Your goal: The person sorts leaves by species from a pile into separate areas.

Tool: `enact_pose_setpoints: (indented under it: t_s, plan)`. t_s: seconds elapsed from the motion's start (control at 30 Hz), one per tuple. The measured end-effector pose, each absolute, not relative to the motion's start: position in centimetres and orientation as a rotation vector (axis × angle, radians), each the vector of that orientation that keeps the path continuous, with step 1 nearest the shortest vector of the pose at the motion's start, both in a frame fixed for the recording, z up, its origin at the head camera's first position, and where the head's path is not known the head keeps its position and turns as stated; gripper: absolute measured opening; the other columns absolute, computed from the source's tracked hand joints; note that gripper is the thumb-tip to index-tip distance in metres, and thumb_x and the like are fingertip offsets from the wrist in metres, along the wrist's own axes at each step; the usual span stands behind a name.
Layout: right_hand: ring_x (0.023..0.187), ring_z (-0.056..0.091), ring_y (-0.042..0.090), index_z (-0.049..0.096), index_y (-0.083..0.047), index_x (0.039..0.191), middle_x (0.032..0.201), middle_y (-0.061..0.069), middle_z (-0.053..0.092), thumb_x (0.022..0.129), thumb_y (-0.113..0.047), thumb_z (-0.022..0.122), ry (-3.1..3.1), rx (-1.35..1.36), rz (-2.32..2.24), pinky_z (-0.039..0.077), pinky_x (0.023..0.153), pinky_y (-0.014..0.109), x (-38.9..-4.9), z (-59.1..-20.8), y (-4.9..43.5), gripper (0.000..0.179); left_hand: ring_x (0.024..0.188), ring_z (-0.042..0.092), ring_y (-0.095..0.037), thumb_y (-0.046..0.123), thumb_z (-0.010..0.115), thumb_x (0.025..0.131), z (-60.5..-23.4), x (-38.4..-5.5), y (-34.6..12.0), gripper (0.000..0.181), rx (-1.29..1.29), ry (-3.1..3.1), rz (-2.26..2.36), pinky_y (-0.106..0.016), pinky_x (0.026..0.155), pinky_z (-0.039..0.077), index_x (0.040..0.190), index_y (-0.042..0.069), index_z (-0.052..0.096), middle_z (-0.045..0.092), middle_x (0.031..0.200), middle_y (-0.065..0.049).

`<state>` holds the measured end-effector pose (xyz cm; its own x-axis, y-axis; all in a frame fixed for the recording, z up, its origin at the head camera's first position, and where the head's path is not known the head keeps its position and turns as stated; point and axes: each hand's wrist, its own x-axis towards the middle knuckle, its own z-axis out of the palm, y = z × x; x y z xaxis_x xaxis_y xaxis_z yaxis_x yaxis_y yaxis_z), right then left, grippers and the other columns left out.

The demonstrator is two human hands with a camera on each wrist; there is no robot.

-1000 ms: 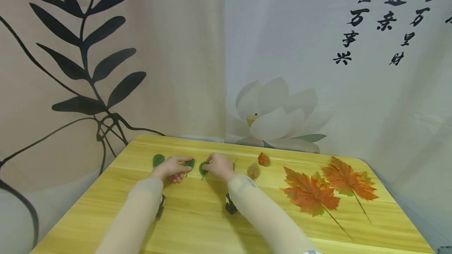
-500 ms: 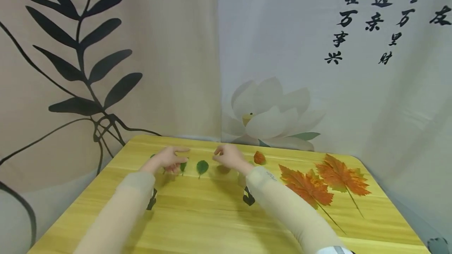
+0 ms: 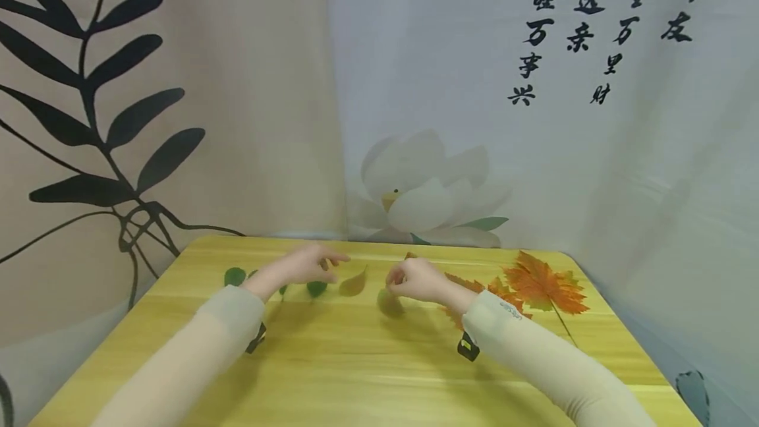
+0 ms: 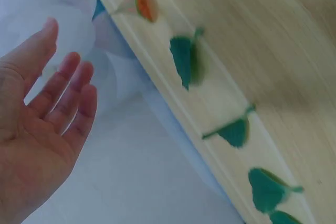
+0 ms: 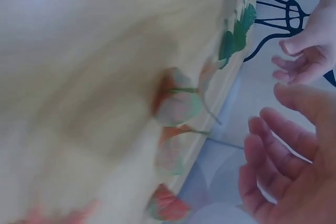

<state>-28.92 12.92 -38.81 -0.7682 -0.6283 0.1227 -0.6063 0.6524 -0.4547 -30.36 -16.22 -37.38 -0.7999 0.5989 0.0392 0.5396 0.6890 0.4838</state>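
Observation:
My left hand point(image 3: 311, 263) hovers above the row of leaves with nothing in it, its fingers loosely spread in the left wrist view. Beneath and beside it lie a green leaf point(image 3: 317, 288) and a yellowish leaf point(image 3: 354, 284); other green leaves point(image 4: 182, 61) are partly covered by the hand and sleeve in the head view. My right hand point(image 3: 420, 279) is over a pale leaf point(image 3: 389, 304), which its fingertips overlap in the head view. In the right wrist view that hand point(image 5: 289, 161) holds nothing, fingers relaxed. A small red leaf point(image 5: 168, 205) is mostly hidden behind it in the head view.
Two large orange maple leaves lie at the right: one point(image 3: 542, 282) on show, the other point(image 3: 504, 291) partly behind the right forearm. A round green leaf point(image 3: 234, 276) lies at the left. Behind the wooden table point(image 3: 356, 361) hangs a printed curtain point(image 3: 267, 117).
Both hands have left the green leaves they were fingering and moved right along the row. Those leaves now lie on the table. The head view has turned right.

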Motion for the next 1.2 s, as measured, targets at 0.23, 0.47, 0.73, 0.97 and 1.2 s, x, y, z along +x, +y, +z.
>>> enact_pose_setpoints:
  t_s: [0.23,0.47,0.73,0.97,1.2]
  plan:
    - [0.074,0.061,0.007,0.073,-0.005,0.103,0.086,-0.005,0.069,0.087,-0.023,0.073,2.778,-1.069,-0.963,0.051,0.066,0.025,-27.2,-42.5,15.4,0.023,0.129,0.044,-0.034,-0.002,0.073,0.081,-40.4,-30.8,-14.4,0.064,1.094,2.809,0.653,-0.052,0.104,0.037,0.140,0.011,0.053,0.051,0.141,-0.011]
    - [0.087,0.063,0.020,0.071,-0.005,0.109,0.100,0.004,0.069,0.084,-0.029,0.076,2.809,-0.978,-1.047,0.052,0.071,0.029,-26.5,-43.5,14.6,0.035,0.128,0.044,-0.034,-0.005,0.076,0.077,-42.6,-31.1,-14.2,0.062,1.182,2.909,0.502,-0.054,0.106,0.034,0.134,0.011,0.058,0.054,0.137,-0.009]
    - [0.089,0.063,0.013,0.072,-0.006,0.107,0.104,0.002,0.070,0.079,-0.031,0.080,2.819,-0.852,-0.996,0.052,0.078,0.029,-27.2,-44.0,13.4,0.038,0.125,0.047,-0.034,0.005,0.077,0.082,-43.5,-31.4,-12.8,0.046,1.154,2.932,0.460,-0.060,0.103,0.032,0.125,0.015,0.064,0.060,0.129,-0.005]
    - [0.054,0.031,0.005,0.056,-0.008,0.068,0.060,-0.009,0.040,0.078,-0.024,0.081,2.768,-0.904,-0.927,0.031,0.054,0.021,-27.9,-44.1,12.4,0.032,0.123,0.049,-0.031,-0.007,0.072,0.079,-44.2,-31.8,-12.5,0.051,1.031,2.965,0.418,-0.057,0.104,0.033,0.122,0.020,0.065,0.060,0.126,-0.005]
    - [0.065,0.047,0.008,0.067,-0.008,0.087,0.074,-0.005,0.058,0.074,-0.024,0.085,2.746,-0.783,-0.890,0.045,0.063,0.024,-28.7,-44.5,11.9,0.027,0.113,0.054,-0.028,-0.012,0.071,0.077,-44.1,-31.9,-12.4,0.045,1.045,2.949,0.511,-0.051,0.099,0.040,0.109,0.020,0.072,0.063,0.114,0.001]
